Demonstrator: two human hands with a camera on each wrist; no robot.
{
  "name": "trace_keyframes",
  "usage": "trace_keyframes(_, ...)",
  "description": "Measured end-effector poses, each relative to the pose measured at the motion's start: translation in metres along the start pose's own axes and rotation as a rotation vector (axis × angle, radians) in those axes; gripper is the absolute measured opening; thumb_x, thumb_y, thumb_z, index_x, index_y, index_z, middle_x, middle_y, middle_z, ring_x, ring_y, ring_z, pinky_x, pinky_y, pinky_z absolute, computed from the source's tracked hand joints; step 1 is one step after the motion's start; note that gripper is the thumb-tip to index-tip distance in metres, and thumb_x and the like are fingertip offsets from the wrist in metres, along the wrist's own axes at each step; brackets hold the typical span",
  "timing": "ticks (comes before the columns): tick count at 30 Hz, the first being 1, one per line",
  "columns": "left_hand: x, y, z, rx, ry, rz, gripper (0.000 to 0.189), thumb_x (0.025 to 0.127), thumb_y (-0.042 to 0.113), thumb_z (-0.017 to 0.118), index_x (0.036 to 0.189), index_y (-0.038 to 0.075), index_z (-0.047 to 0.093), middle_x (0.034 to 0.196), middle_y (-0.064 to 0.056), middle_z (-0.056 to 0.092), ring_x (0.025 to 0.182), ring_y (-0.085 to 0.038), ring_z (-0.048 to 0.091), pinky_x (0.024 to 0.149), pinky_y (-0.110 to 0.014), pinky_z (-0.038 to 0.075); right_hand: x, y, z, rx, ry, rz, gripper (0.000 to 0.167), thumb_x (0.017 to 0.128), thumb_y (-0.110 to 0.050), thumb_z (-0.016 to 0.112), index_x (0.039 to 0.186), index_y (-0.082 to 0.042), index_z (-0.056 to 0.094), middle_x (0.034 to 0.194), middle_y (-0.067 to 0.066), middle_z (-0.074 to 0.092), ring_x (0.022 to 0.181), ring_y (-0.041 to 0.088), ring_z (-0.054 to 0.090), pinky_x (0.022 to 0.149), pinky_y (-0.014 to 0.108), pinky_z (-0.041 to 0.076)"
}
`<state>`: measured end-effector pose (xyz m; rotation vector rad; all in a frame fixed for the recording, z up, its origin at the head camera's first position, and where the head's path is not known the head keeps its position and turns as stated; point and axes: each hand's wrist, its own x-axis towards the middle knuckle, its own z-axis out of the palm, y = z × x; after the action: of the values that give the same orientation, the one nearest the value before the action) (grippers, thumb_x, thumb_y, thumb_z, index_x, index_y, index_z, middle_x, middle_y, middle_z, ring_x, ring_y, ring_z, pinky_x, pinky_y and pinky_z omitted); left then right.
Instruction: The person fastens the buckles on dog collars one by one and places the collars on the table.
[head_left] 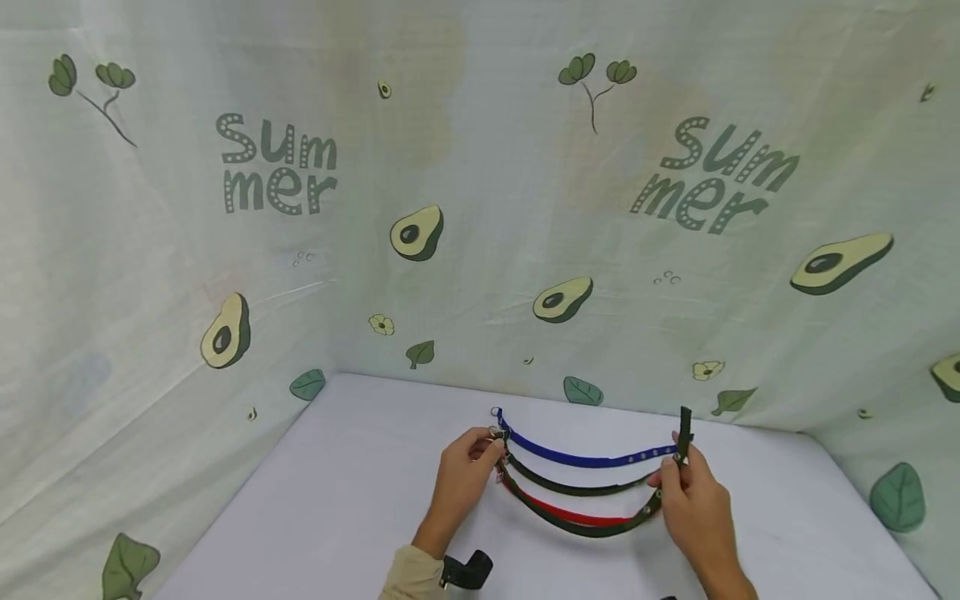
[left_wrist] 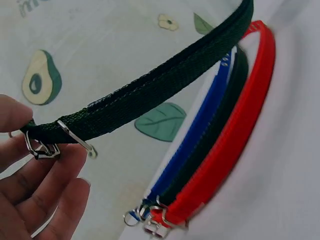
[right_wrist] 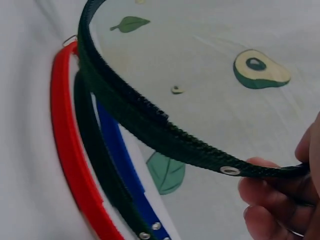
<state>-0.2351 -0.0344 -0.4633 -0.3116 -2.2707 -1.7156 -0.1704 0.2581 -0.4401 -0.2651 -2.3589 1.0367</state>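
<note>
A dark green collar (left_wrist: 165, 90) hangs in a sagging curve between both hands, raised over the table. My left hand (head_left: 463, 475) pinches its buckle end; the metal buckle (left_wrist: 42, 149) and a wire loop show at the fingertips in the left wrist view. On the other side, my right hand (head_left: 697, 508) holds the end with metal eyelets (right_wrist: 230, 171) between thumb and fingers, its tip sticking up past the hand. Beneath lie three more collars side by side in curves: a blue collar (head_left: 577, 460), another green collar (head_left: 577, 489) and a red collar (left_wrist: 240, 130).
The white table (head_left: 360, 467) reaches back to a hanging cloth (head_left: 480, 167) printed with avocados, leaves and lettering, which also runs along the sides. A black device (head_left: 468, 571) is strapped at the left wrist, by a beige sleeve (head_left: 414, 575).
</note>
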Motion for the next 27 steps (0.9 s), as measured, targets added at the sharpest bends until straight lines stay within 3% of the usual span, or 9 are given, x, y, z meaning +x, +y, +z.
trace_keyframes(4, 0.002, 0.01, 0.003, -0.042, -0.071, 0.012, 0.023, 0.096, 0.029, 0.069, 0.107, 0.009, 0.073, 0.087, 0.001, 0.071, 0.081, -0.011, 0.063, 0.068, -0.027, 0.053, 0.007, -0.01, -0.011, -0.074, -0.083, -0.091, 0.038, 0.103, -0.012, 0.048, 0.139, 0.001, 0.051, 0.078, 0.0, 0.071, 0.059, 0.014, 0.052, 0.054, 0.028, 0.042)
trace_keyframes(8, 0.003, 0.023, 0.006, -0.116, -0.14, 0.022, 0.026, 0.097, 0.029, 0.068, 0.111, 0.007, 0.072, 0.089, -0.001, 0.071, 0.082, -0.013, 0.066, 0.071, -0.027, 0.055, 0.014, -0.018, -0.022, -0.113, -0.181, -0.128, 0.039, 0.102, -0.011, 0.049, 0.137, 0.004, 0.053, 0.083, 0.002, 0.073, 0.066, 0.015, 0.058, 0.059, 0.032, 0.047)
trace_keyframes(13, 0.002, 0.036, 0.009, -0.093, -0.127, 0.064, 0.025, 0.097, 0.03, 0.068, 0.112, 0.01, 0.072, 0.089, 0.004, 0.07, 0.083, -0.011, 0.066, 0.076, -0.027, 0.055, 0.022, -0.028, -0.032, -0.102, -0.27, -0.139, 0.041, 0.104, -0.017, 0.046, 0.139, 0.003, 0.053, 0.085, 0.002, 0.072, 0.072, 0.016, 0.062, 0.062, 0.033, 0.048)
trace_keyframes(20, 0.0, 0.047, 0.008, -0.076, -0.12, 0.097, 0.025, 0.097, 0.031, 0.068, 0.111, 0.011, 0.073, 0.088, 0.004, 0.07, 0.083, -0.011, 0.066, 0.078, -0.028, 0.055, 0.022, -0.041, -0.036, -0.084, -0.276, -0.164, 0.04, 0.108, -0.033, 0.041, 0.127, -0.003, 0.061, 0.082, -0.003, 0.069, 0.075, 0.015, 0.062, 0.061, 0.033, 0.048)
trace_keyframes(24, -0.002, 0.053, 0.006, -0.142, -0.159, 0.077, 0.025, 0.098, 0.028, 0.068, 0.114, 0.009, 0.072, 0.093, -0.001, 0.07, 0.085, -0.013, 0.068, 0.079, -0.027, 0.055, 0.014, -0.049, -0.031, -0.016, -0.28, -0.171, 0.038, 0.109, -0.034, 0.041, 0.114, -0.006, 0.066, 0.079, -0.006, 0.065, 0.075, 0.013, 0.062, 0.063, 0.032, 0.048)
trace_keyframes(27, -0.004, 0.055, 0.007, -0.208, -0.193, 0.052, 0.025, 0.098, 0.025, 0.067, 0.116, 0.008, 0.071, 0.095, -0.003, 0.069, 0.086, -0.016, 0.068, 0.079, -0.026, 0.055, 0.008, -0.052, -0.025, 0.084, -0.264, -0.17, 0.034, 0.109, -0.03, 0.045, 0.115, -0.006, 0.068, 0.077, -0.005, 0.063, 0.073, 0.013, 0.062, 0.063, 0.029, 0.049)
